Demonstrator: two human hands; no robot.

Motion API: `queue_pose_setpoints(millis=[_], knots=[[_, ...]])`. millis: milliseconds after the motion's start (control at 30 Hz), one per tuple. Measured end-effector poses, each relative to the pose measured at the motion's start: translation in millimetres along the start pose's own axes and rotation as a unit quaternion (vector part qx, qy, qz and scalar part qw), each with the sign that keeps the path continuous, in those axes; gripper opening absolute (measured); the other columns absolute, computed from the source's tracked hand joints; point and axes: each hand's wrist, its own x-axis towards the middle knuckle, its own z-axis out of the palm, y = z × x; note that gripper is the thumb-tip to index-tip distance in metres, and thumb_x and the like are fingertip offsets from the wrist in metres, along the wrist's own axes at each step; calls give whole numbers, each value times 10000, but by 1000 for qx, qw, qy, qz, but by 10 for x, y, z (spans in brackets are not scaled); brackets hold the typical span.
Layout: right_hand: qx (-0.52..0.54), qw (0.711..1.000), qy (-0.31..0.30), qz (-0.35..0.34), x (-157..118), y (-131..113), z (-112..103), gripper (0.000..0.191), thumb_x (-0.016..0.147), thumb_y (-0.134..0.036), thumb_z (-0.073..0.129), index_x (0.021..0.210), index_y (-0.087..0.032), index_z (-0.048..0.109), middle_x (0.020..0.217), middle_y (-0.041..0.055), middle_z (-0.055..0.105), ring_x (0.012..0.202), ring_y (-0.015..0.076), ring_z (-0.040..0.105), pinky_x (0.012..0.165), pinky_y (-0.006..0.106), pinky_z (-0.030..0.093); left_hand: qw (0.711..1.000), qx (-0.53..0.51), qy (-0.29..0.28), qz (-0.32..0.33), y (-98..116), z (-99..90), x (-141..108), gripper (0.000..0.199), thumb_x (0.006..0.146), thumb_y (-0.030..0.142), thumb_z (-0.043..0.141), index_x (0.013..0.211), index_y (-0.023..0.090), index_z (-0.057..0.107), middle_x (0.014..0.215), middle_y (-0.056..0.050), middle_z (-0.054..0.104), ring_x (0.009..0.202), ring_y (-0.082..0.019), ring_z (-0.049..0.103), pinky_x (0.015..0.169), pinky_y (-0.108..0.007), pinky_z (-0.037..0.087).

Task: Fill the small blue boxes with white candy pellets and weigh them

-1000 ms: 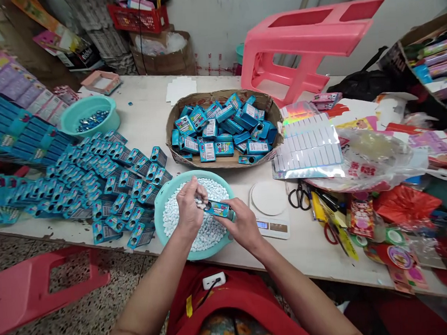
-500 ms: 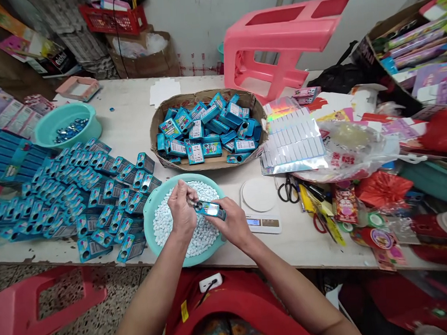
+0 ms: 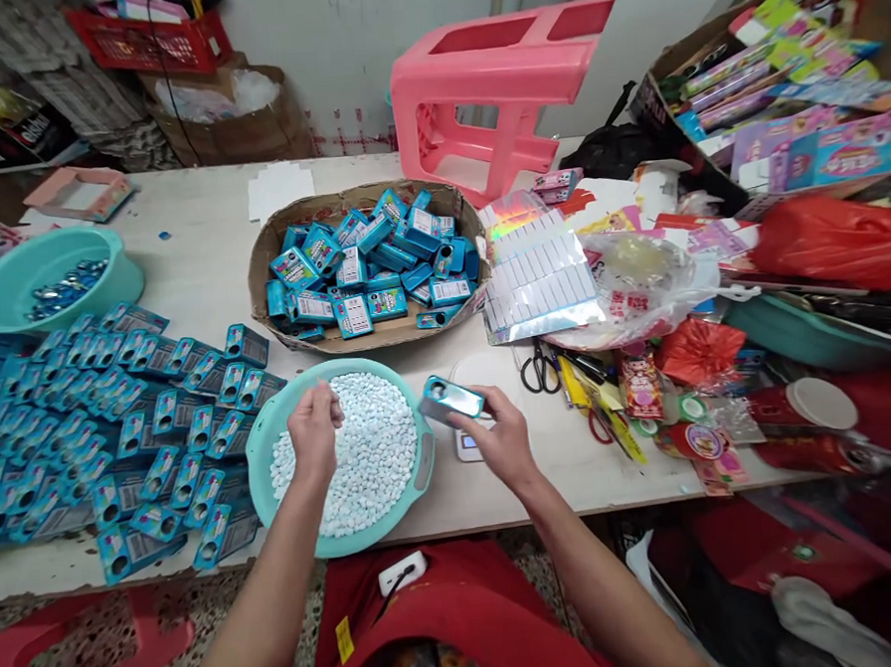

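A small blue candy tin (image 3: 451,400) with a round hole in its top is gripped in my right hand (image 3: 505,438), over the partly hidden white digital scale (image 3: 469,448). My left hand (image 3: 314,435) hangs above the turquoise basin (image 3: 263,445), its fingers pinched together. Whatever may be between those fingers is too small to make out. Many small white candies (image 3: 373,442) fill the basin. To the left, rows of upright blue tins (image 3: 154,468) cover the table. Behind the basin, a cut-down cardboard box (image 3: 266,328) holds a heap of similar blue tins (image 3: 353,269).
Another turquoise basin (image 3: 125,281) at left holds small shiny blue pieces (image 3: 70,286). A pink plastic stool (image 3: 487,67) lies tipped at the back. Sticker sheets (image 3: 539,279), black scissors (image 3: 541,368) and assorted packaging crowd the right side.
My right hand has carried the tin rightward, from above the basin to over the scale. My left hand has come away from the tin. The camera view has turned to the right.
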Motion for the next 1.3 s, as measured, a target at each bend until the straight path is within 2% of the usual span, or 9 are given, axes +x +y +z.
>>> queue_pose_setpoints(millis=[133, 333, 433, 600, 833, 967, 1067, 1133, 1300], knots=[[-43, 993, 90, 60, 86, 568, -281, 374, 729, -409, 695, 1017, -190, 598, 953, 53, 629, 857, 201, 604, 795, 347, 498, 925, 355, -84, 103, -569, -171, -132, 325, 822, 466, 516, 1008, 213, 599, 1128, -92, 607, 1097, -287, 507, 927, -433, 386], [-38, 991, 102, 74, 114, 1006, -267, 459, 725, -438, 667, 1085, -169, 571, 1069, 100, 613, 983, 246, 590, 864, 419, 490, 882, 360, 0, 304, -546, 15, 51, 391, 860, 375, 506, 1210, 200, 489, 1231, -117, 538, 1192, -274, 457, 1016, -444, 335], [-51, 989, 123, 61, -17, 955, -275, 644, 694, -441, 704, 1245, -196, 477, 1262, 125, 514, 1179, 279, 485, 968, 469, 427, 868, 356, -10, 346, -193, 334, 546, 376, 862, 273, 481, 1228, 184, 489, 1199, -121, 548, 1167, -257, 474, 1011, -404, 353], [-76, 987, 118, 73, -426, 867, -446, 483, 793, -412, 624, 1213, -207, 501, 1225, 128, 512, 1160, 266, 492, 922, 469, 469, 794, 455, -237, 326, 171, 1245, 1274, 451, 792, 147, 486, 1234, 218, 529, 1238, -88, 553, 1146, -228, 500, 957, -346, 400], [-131, 976, 147, 93, -903, 840, -802, 300, 839, -368, 582, 1087, -198, 581, 1111, 109, 581, 1039, 243, 560, 841, 447, 517, 768, 480, -300, 300, 242, 2061, 1406, 328, 750, 155, 524, 1048, 199, 654, 1013, -105, 675, 993, -255, 603, 840, -327, 431], [-171, 964, 197, 46, -873, 583, -722, 265, 855, -299, 574, 1104, -206, 574, 1025, 95, 614, 960, 233, 589, 845, 455, 509, 792, 491, -214, 294, 435, 1645, 1228, 387, 808, 144, 401, 1137, 148, 602, 1033, -164, 659, 989, -287, 602, 809, -361, 423], [-178, 965, 170, -92, -705, 236, -344, 435, 839, -220, 588, 1257, -239, 472, 1151, 113, 591, 1122, 255, 538, 942, 476, 463, 884, 365, -143, 254, 577, 1054, 733, 438, 766, 171, 445, 1181, 212, 580, 965, -75, 678, 829, -231, 622, 708, -308, 454], [-191, 960, 107, -176, -583, 4, -27, 603, 784, -258, 650, 1333, -239, 402, 1346, 143, 475, 1301, 321, 377, 1023, 539, 376, 927, 250, -245, 134, 612, 670, 276, 422, 751, 216, 466, 1152, 223, 596, 907, -41, 675, 653, -182, 600, 563, -268, 457], [-99, 973, -41, -203, -460, -287, 421, 622, 759, -201, 600, 1347, -231, 402, 1342, 107, 515, 1267, 273, 446, 1060, 466, 349, 906, 79, -402, -106, 417, -101, -347, 426, 737, 377, 590, 1118, 187, 624, 1005, -91, 671, 877, -249, 628, 697, -332, 515]])
